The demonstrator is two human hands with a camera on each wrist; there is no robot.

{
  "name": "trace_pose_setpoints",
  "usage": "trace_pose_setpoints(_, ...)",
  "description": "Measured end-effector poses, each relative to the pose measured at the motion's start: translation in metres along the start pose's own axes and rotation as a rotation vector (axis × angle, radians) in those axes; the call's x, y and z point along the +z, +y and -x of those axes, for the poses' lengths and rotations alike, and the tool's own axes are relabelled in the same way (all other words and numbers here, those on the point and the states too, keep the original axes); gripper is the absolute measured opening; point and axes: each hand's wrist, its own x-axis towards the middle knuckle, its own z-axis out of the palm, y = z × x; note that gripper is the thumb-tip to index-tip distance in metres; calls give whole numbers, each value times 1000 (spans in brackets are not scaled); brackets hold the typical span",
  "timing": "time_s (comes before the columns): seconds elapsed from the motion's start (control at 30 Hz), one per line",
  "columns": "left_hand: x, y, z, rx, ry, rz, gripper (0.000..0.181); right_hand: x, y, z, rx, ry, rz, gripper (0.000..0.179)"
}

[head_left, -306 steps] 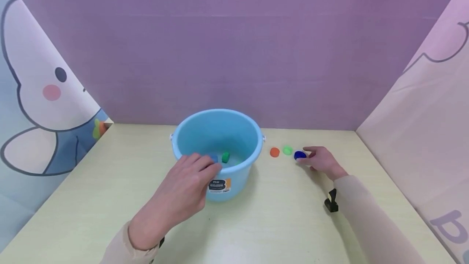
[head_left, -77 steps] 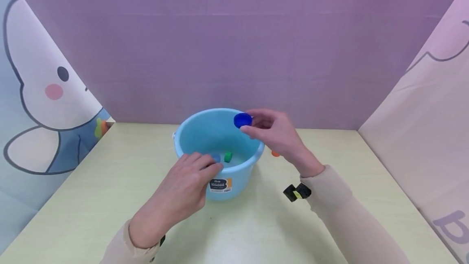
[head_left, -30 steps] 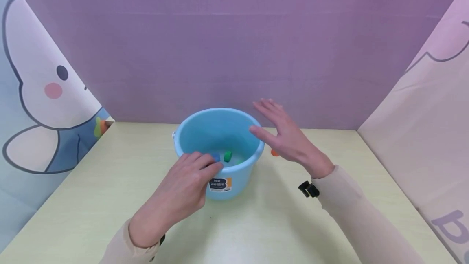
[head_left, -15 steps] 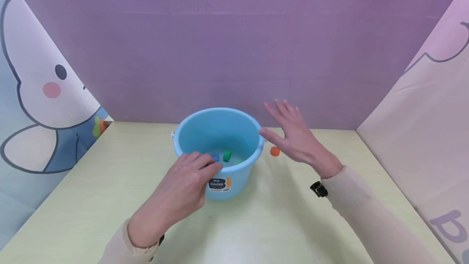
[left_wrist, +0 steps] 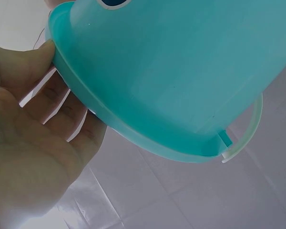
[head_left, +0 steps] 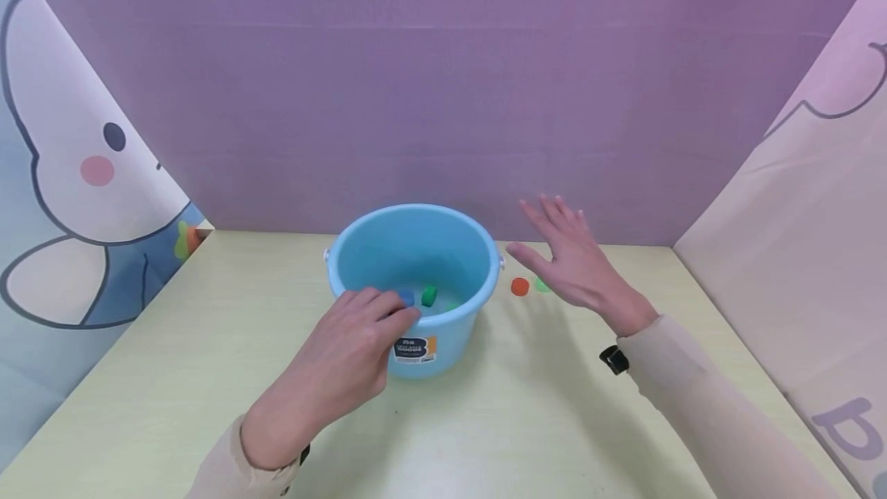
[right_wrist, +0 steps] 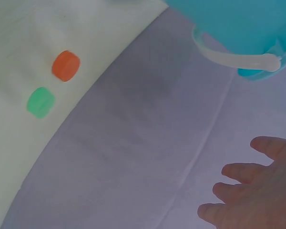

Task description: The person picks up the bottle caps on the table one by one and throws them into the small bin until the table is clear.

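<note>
My left hand (head_left: 346, 345) grips the near rim of a light blue bucket (head_left: 443, 341), thumb outside and fingers over the edge; in the left wrist view the thumb presses the rim (left_wrist: 133, 136). Inside the bucket lie a green bottle cap (head_left: 430, 296), a blue piece (head_left: 406, 298) partly behind my fingers and a sliver of light green. To the right of the bucket my right hand (head_left: 571, 256) hovers with fingers spread, holding nothing. Below it, an orange cap (head_left: 520, 286) and a light green cap (head_left: 542, 285) lie on the table, the light green one partly covered by the hand.
The pale wooden table (head_left: 208, 376) meets a purple backdrop (head_left: 443, 98) just behind the bucket. Cartoon-printed panels stand at the left (head_left: 97, 175) and right (head_left: 811, 252). A white bucket handle (right_wrist: 238, 60) hangs down the far side.
The right hand took the dark blue cap from the table, held it over the bucket and let go; the cap is out of sight. The emptied hand has drawn back right. The left hand stays put.
</note>
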Motion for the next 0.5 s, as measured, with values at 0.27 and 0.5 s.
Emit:
trace_pose_setpoints(0.27, 0, 0, 0, 1, 1, 2, 32, 1, 12, 1, 51, -7, -3, 83)
trace_pose_setpoints(0.5, 0, 0, 0, 4, 3, 2, 33, 3, 21, 2, 91, -19, -31, 84)
